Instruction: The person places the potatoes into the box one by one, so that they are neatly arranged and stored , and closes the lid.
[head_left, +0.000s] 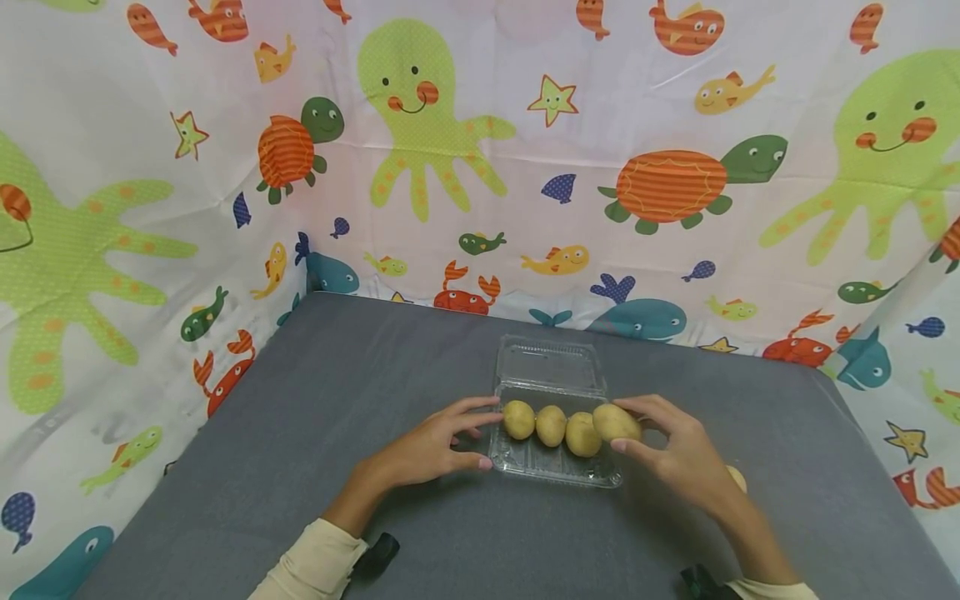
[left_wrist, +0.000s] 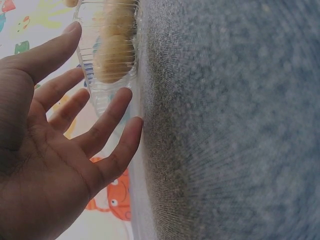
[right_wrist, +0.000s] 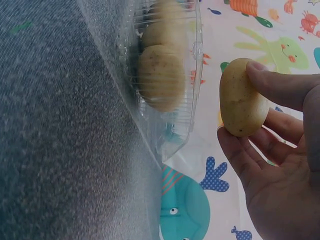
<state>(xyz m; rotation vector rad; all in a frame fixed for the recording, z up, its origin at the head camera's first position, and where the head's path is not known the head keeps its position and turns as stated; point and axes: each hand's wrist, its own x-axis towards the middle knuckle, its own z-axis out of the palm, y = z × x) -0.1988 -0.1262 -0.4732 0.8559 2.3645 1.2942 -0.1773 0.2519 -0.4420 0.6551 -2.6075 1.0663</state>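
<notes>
Right hand (head_left: 678, 454): thumb and fingers pinch a potato (head_left: 617, 422), held above rim height at the right end of the clear box (head_left: 557, 472). Left hand (head_left: 431, 446): fingers spread, gripping nothing, by the box's left edge; contact unclear. Three potatoes (head_left: 551, 426) sit in a row inside, lid (head_left: 550, 364) folded back; spare potato (head_left: 737, 478) on the tabletop (head_left: 247, 467), partly behind the right forearm. To seat it well, I'd lower it gently beside the row, fingertips clear of the rim, left hand steadying the light-looking box.
</notes>
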